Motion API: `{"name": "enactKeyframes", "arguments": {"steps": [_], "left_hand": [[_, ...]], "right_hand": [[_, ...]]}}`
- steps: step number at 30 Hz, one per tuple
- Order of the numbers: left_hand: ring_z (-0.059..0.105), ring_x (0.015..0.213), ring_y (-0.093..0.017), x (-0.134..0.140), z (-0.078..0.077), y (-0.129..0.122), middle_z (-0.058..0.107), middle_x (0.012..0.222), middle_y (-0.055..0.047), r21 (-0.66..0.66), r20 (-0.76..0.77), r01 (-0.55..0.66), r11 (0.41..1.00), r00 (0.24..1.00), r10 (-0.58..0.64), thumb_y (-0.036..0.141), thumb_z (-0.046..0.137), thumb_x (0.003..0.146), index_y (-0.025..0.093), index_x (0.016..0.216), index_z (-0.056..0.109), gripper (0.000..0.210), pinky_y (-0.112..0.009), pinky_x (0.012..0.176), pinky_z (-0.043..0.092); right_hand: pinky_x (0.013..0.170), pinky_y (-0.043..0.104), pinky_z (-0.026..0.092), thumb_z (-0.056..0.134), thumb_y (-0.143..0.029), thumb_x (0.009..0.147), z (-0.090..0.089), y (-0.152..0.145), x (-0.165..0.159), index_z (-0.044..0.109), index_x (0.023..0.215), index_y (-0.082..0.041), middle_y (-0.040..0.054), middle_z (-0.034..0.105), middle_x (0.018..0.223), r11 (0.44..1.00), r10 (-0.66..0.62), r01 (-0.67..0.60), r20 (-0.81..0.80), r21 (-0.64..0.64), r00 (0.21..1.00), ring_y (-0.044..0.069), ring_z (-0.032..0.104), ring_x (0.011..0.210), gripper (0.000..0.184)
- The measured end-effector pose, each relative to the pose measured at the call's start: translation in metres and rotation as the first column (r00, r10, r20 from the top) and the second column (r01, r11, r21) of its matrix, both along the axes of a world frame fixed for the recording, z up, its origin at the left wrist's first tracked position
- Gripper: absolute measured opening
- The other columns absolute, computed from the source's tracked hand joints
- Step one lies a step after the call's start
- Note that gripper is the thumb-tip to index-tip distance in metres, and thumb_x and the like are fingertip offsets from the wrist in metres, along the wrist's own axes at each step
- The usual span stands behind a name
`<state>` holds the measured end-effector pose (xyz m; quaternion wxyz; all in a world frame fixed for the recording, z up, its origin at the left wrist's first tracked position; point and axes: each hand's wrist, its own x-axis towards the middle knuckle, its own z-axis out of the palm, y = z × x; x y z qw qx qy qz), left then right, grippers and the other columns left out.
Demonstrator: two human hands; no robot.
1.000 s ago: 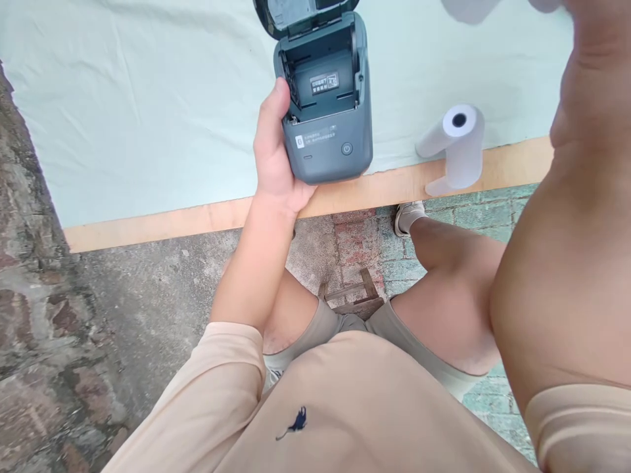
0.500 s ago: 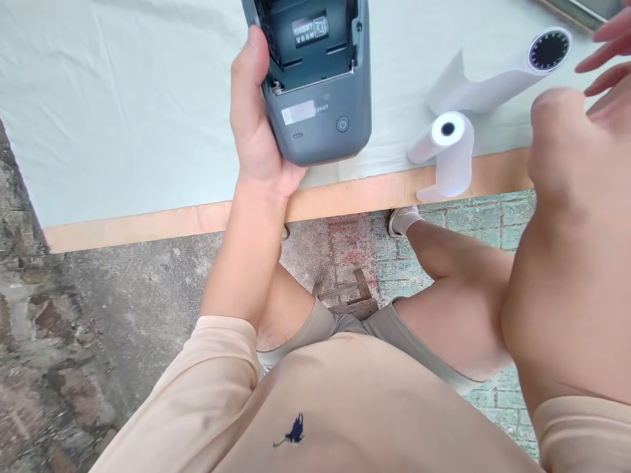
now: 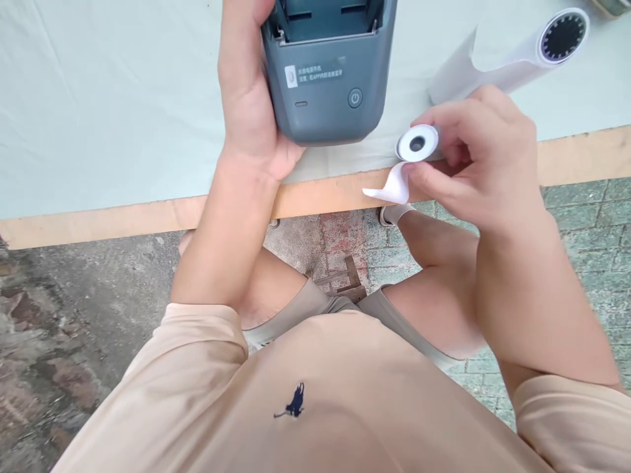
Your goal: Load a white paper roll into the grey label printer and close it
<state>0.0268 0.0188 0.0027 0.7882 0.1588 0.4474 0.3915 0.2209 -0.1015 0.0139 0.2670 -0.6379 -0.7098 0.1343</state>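
My left hand point(image 3: 249, 92) grips a dark blue-grey label printer point(image 3: 330, 98) by its left side, above the front of the table. The printer's paper bay faces up, uncovered, and its top runs out of view; a power button and a small sticker show on its front. Between the thumb and fingers of my right hand point(image 3: 486, 154) is a small white paper roll point(image 3: 417, 143) with a dark core. The roll's loose end curls down to the left over the table edge. Behind that hand lies a larger paper roll point(image 3: 507, 56) with a black toothed core, partly unrolled.
A pale green cloth point(image 3: 113, 112) covers the table, with a bare wooden edge point(image 3: 123, 217) at the front. Part of an object point(image 3: 614, 6) shows at the top right corner. My legs and a small wooden stool point(image 3: 350, 282) are below.
My right hand has come in from the right and taken hold of the small paper roll. My left hand still holds the printer, which sits slightly higher and farther right in view.
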Motion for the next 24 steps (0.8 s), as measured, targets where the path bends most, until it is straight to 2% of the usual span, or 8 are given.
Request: {"name": "enactKeyframes", "arguments": {"steps": [1, 3, 6, 11, 16, 20, 23, 24], "left_hand": [[0.032, 0.142, -0.028, 0.001, 0.005, -0.002, 0.064, 0.092, 0.006, 0.245, 0.095, 0.020, 0.969, 0.994, -0.045, 0.048, 0.040, 0.092, 0.023, 0.081, 0.060, 0.034, -0.043, 0.120, 0.033], [0.042, 0.135, -0.022, 0.002, 0.012, -0.007, 0.067, 0.094, 0.003, 0.448, 0.117, 0.089, 0.890, 0.981, -0.157, 0.033, 0.029, 0.096, 0.022, 0.074, 0.056, 0.037, -0.038, 0.119, 0.037], [0.045, 0.133, -0.019, 0.005, 0.011, -0.010, 0.065, 0.092, 0.003, 0.512, 0.008, 0.126, 0.850, 0.988, -0.151, 0.033, 0.023, 0.096, 0.024, 0.074, 0.055, 0.040, -0.033, 0.116, 0.040], [0.023, 0.147, -0.020, 0.007, -0.006, -0.006, 0.045, 0.079, 0.000, 0.695, -0.077, 0.051, 0.717, 0.997, 0.003, 0.036, 0.021, 0.093, 0.023, 0.074, 0.046, 0.035, -0.040, 0.116, 0.033], [0.043, 0.137, -0.022, 0.001, -0.002, -0.009, 0.061, 0.091, 0.000, 0.562, 0.026, 0.148, 0.814, 0.980, -0.197, 0.040, 0.029, 0.091, 0.023, 0.080, 0.053, 0.031, -0.032, 0.115, 0.042], [0.052, 0.128, -0.024, -0.001, 0.010, -0.014, 0.066, 0.099, -0.001, 0.506, 0.024, 0.198, 0.839, 0.970, -0.244, 0.041, 0.025, 0.092, 0.021, 0.092, 0.062, 0.042, -0.037, 0.104, 0.051], [0.057, 0.121, -0.024, 0.000, 0.016, -0.015, 0.068, 0.104, -0.002, 0.364, -0.021, 0.249, 0.897, 0.965, -0.260, 0.047, 0.030, 0.088, 0.027, 0.085, 0.061, 0.037, -0.032, 0.098, 0.053], [0.057, 0.120, -0.024, 0.000, 0.016, -0.014, 0.068, 0.106, -0.001, 0.342, -0.025, 0.223, 0.913, 0.973, -0.228, 0.047, 0.033, 0.087, 0.028, 0.085, 0.060, 0.032, -0.032, 0.096, 0.053]], "right_hand": [[0.057, 0.028, 0.038, 0.065, -0.024, 0.068, -0.002, 0.001, -0.001, 0.060, 0.093, -0.026, 0.0002, 0.037, 0.059, 1.000, -0.010, 0.010, -0.018, 0.021, 1.000, 0.014, 0.046, 0.069, 0.026], [0.058, 0.028, 0.039, 0.066, -0.029, 0.069, -0.005, 0.003, -0.002, 0.060, 0.092, -0.025, 0.0013, 0.039, 0.062, 0.998, -0.015, 0.018, -0.047, 0.058, 0.999, 0.014, 0.047, 0.073, 0.023], [0.063, 0.029, 0.041, 0.065, -0.029, 0.072, -0.007, 0.004, -0.002, 0.056, 0.091, -0.025, 0.0012, 0.044, 0.064, 1.000, 0.003, -0.002, -0.040, 0.028, 0.999, 0.014, 0.049, 0.075, 0.022], [0.068, 0.030, 0.045, 0.064, -0.027, 0.072, -0.007, 0.002, 0.001, 0.053, 0.096, -0.028, -0.0021, 0.049, 0.068, 0.998, -0.009, 0.006, -0.047, -0.060, 0.999, 0.011, 0.047, 0.063, 0.026], [0.058, 0.027, 0.039, 0.065, -0.037, 0.075, -0.009, 0.001, 0.000, 0.056, 0.095, -0.026, -0.0013, 0.049, 0.069, 0.996, -0.070, 0.058, -0.193, -0.069, 0.979, 0.008, 0.044, 0.058, 0.024], [0.060, 0.028, 0.040, 0.060, -0.048, 0.078, 0.016, 0.010, -0.006, 0.060, 0.098, -0.025, 0.0026, 0.053, 0.082, 0.996, -0.090, 0.084, -0.419, -0.033, 0.904, 0.010, 0.050, 0.070, 0.031], [0.081, 0.032, 0.042, 0.058, -0.044, 0.079, 0.050, 0.026, -0.019, 0.059, 0.099, -0.031, -0.0012, 0.055, 0.093, 0.997, 0.062, -0.077, -0.429, -0.017, 0.901, 0.012, 0.055, 0.092, 0.024], [0.084, 0.032, 0.042, 0.055, -0.043, 0.081, 0.060, 0.033, -0.025, 0.057, 0.098, -0.034, -0.0044, 0.056, 0.092, 0.979, 0.167, -0.199, -0.397, -0.040, 0.903, 0.010, 0.055, 0.093, 0.019]]}}
